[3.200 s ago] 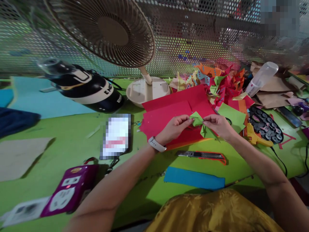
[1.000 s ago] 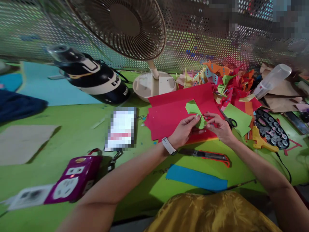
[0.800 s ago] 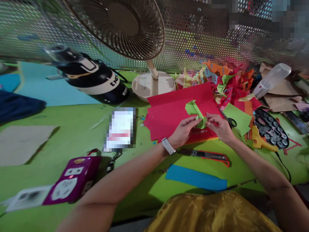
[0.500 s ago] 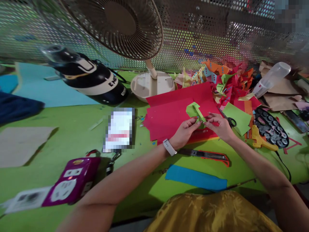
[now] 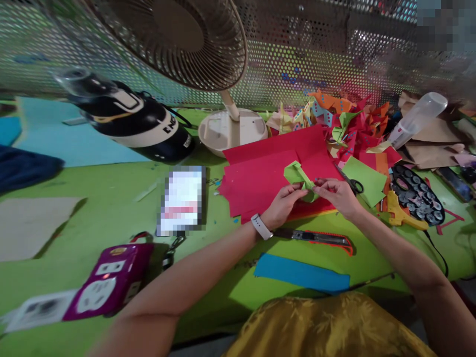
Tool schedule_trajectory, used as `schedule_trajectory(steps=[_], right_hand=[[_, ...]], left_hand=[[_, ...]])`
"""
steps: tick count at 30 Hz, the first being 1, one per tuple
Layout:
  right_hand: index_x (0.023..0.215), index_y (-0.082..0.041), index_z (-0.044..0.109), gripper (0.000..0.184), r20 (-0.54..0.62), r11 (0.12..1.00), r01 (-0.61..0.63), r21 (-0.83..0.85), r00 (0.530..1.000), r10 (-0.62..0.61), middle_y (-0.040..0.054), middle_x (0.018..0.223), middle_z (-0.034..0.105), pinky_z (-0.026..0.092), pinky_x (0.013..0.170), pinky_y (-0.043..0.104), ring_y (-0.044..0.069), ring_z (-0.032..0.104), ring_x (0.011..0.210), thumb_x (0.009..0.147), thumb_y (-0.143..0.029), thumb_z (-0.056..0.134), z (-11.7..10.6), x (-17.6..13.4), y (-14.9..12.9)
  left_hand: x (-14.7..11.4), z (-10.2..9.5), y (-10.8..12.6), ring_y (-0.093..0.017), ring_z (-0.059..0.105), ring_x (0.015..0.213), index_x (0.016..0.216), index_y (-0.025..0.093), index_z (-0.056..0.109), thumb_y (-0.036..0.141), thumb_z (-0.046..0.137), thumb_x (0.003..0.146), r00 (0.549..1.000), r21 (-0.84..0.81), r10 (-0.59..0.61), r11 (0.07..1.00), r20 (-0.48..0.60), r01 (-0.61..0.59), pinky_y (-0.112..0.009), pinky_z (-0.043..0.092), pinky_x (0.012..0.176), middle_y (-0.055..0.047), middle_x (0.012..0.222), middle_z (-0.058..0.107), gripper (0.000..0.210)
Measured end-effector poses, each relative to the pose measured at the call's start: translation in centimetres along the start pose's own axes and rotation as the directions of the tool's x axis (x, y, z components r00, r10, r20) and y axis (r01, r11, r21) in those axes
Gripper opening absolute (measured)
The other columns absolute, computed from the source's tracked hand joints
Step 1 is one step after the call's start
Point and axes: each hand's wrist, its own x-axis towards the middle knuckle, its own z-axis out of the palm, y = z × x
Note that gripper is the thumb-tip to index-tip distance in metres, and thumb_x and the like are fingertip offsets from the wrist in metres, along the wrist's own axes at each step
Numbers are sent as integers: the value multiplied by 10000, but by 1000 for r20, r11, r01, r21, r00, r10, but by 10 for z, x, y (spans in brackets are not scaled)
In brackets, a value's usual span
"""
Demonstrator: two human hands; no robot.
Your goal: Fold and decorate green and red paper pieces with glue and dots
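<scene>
Both hands meet over the red sheets (image 5: 253, 186), close together, with their fingertips pinched on one folded green paper (image 5: 293, 172). The left hand (image 5: 283, 204) grips its lower edge with thumb and fingers; the right hand (image 5: 337, 195) pinches the same edge from the other side. The rest of the paper leans away from the fingers above the red stack, with a narrow folded band along its right side — the finer creases are too small to make out.

A pale watch strap (image 5: 261, 227) circles the left wrist. Just beyond the right hand lie black-handled scissors (image 5: 357, 187), partly over a flat green sheet (image 5: 368, 179), and farther right a yellow glue gun (image 5: 403, 214) sits beside a dark palette (image 5: 418, 196). Nearer the person, an orange-edged cutter (image 5: 316, 237) and a blue strip (image 5: 302, 273) rest on the green bench (image 5: 219, 248). Behind the red sheets stands the base of a fan (image 5: 178, 34) — and to its right, a heap of colourful folded papers (image 5: 353, 119).
</scene>
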Motion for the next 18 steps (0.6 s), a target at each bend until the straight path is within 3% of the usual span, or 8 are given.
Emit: schedule_trajectory(steps=[3, 7, 18], right_hand=[[643, -241, 695, 290, -25, 1000, 22, -19, 999, -23, 51, 881, 722, 438, 1020, 391, 227, 623, 1093, 725, -515, 741, 0, 1, 0], [647, -251, 695, 279, -29, 999, 33, -27, 999, -33, 50, 902, 729, 428, 1029, 405, 232, 623, 1091, 732, -512, 739, 0, -1, -5], [605, -246, 658, 244, -33, 999, 3, -32, 999, -4, 60, 875, 716, 416, 1029, 431, 252, 606, 1136, 725, -441, 743, -1, -1, -2]], left_hand=[[-2, 1, 1, -167, 628, 771, 780, 184, 721, 368, 797, 679, 996, 4, 2, 1000, 91, -3, -306, 468, 783, -13, 796, 718, 224], [-5, 2, 2, -165, 640, 802, 867, 181, 739, 350, 785, 718, 994, 24, -19, 1000, 104, 17, -299, 465, 793, -32, 869, 741, 230], [-6, 6, 6, -173, 661, 810, 806, 188, 733, 359, 832, 668, 994, 47, 24, 998, 104, -29, -311, 496, 813, -35, 824, 739, 241]])
